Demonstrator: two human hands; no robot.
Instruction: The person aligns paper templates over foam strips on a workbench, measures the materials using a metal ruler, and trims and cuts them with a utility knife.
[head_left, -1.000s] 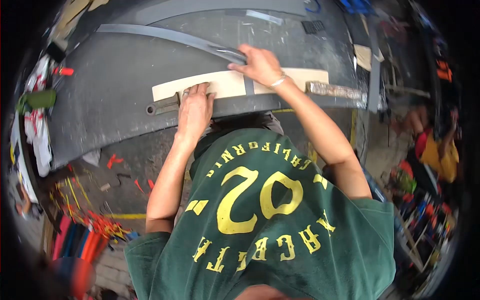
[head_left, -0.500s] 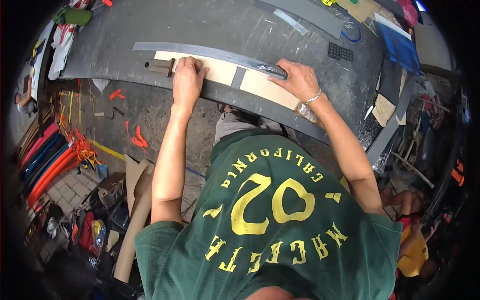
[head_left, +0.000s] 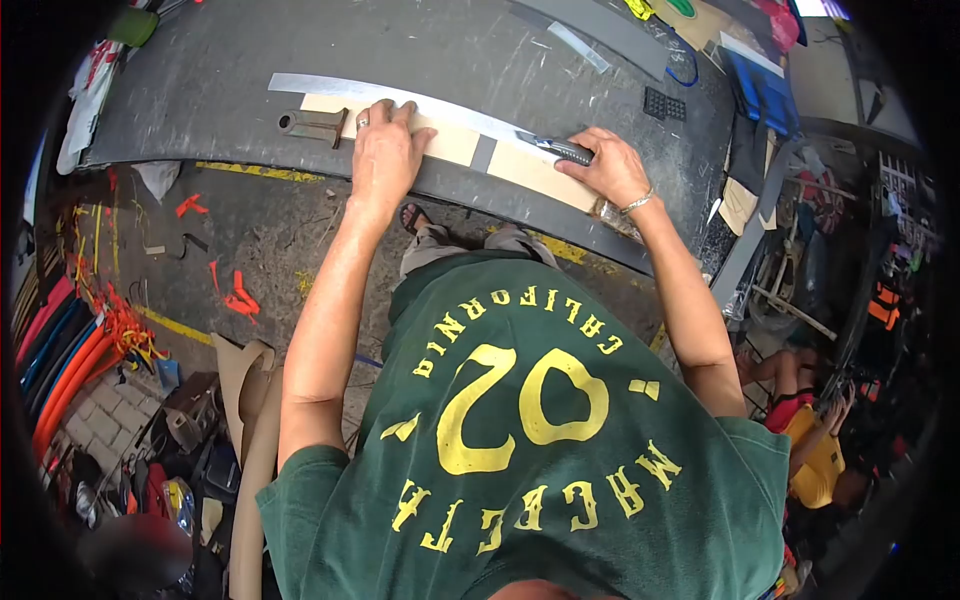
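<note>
My right hand [head_left: 611,171] is closed around the handle of a utility knife [head_left: 567,149]. The knife's blade end points left, over a long, flat, shiny grey strip [head_left: 440,108]. My left hand [head_left: 390,150] lies palm down with its fingers apart, the fingertips against this strip. Beneath both hands are cream-coloured pieces of sheet [head_left: 458,143], with a narrow dark gap between two of them. A brown metal tool with a round hole at one end and a crosspiece at the other [head_left: 314,125] lies just left of my left hand.
The dark work table [head_left: 220,100] has a small black grid-like piece [head_left: 664,103] and a pale strip [head_left: 578,47]. At its right end are blue material [head_left: 757,95] and scraps. A paper roll [head_left: 262,450] stands lower left; another person [head_left: 815,455] is lower right.
The knife has come away slightly from under my right hand, its blade end now showing above the strip. My left fingers have spread a little. The whole view has shifted slightly.
</note>
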